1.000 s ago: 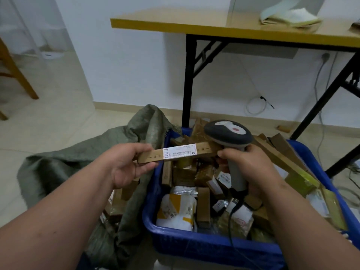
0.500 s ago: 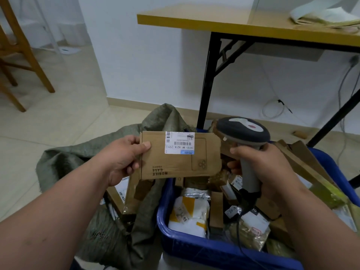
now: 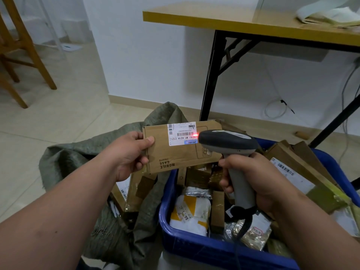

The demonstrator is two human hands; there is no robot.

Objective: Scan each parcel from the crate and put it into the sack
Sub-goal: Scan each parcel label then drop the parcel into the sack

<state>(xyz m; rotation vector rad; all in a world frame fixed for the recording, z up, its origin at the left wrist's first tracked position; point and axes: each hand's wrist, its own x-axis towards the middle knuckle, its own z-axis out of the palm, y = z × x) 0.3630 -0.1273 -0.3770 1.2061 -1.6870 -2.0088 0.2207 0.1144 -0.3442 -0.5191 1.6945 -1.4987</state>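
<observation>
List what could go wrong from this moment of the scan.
1. The red scan light falls at the right end of the white label, near the scanner head, so the read may fail.
2. The left hand pinches the cardboard parcel by one edge only; it could slip into the blue crate instead of the green sack.

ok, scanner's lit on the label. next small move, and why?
Probably swing the left hand left and drop the cardboard parcel into the green sack. The scanner in the right hand already throws red light on its label, and the sack lies open just beside the blue crate.
</observation>
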